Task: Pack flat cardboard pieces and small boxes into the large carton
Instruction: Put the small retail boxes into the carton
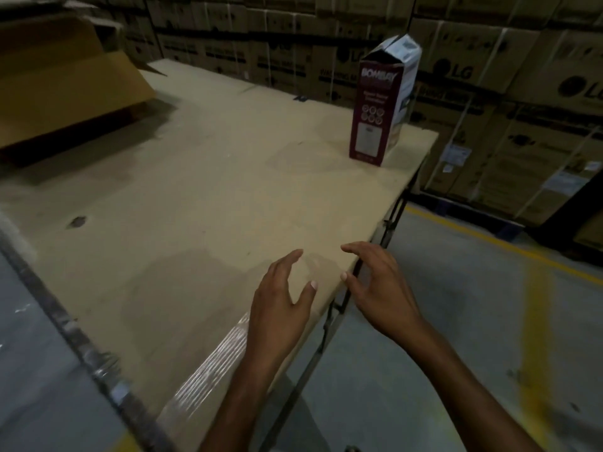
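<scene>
We record the left grip (280, 295) and right grip (381, 288) both empty, fingers spread, at the lower-centre edge of the tabletop (195, 190), the small box (380, 102) upright at upper right, the large carton (65, 86) at upper left.

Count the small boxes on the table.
1. The maroon-and-white small box stands upright near the far right corner of the table. More may be hidden inside the large carton at far left.
</scene>
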Demonstrator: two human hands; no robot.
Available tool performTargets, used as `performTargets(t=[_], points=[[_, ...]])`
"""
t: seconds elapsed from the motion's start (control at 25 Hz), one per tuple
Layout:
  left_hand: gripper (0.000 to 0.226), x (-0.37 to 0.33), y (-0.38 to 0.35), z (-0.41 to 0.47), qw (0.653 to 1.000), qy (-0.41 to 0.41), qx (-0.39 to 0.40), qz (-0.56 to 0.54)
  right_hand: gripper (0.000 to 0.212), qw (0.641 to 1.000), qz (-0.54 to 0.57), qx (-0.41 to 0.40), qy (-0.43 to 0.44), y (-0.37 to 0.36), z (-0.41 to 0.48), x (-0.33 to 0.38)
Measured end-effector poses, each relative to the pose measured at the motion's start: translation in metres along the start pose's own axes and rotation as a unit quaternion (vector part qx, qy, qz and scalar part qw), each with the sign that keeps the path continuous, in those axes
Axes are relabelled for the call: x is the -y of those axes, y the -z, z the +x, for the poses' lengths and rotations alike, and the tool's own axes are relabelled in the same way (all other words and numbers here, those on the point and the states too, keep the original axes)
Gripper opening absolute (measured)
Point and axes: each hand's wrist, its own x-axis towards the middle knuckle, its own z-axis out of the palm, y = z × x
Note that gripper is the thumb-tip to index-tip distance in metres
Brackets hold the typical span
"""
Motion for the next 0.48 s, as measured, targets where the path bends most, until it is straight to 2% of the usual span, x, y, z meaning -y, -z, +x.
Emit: performTargets(t=[0.32,0.48], points=[[0.051,-0.064,-0.053,0.115,0.999,-0.050,-0.014,0.006,0.046,0.998,0.022,-0.039,0.051,0.059,0.130,-0.045],[0.050,-0.076,-0.078,0.191,0.998,-0.053,-0.004,-0.046,0.047,0.996,-0.006,-0.064,0.067,0.081,0.187,-0.059]])
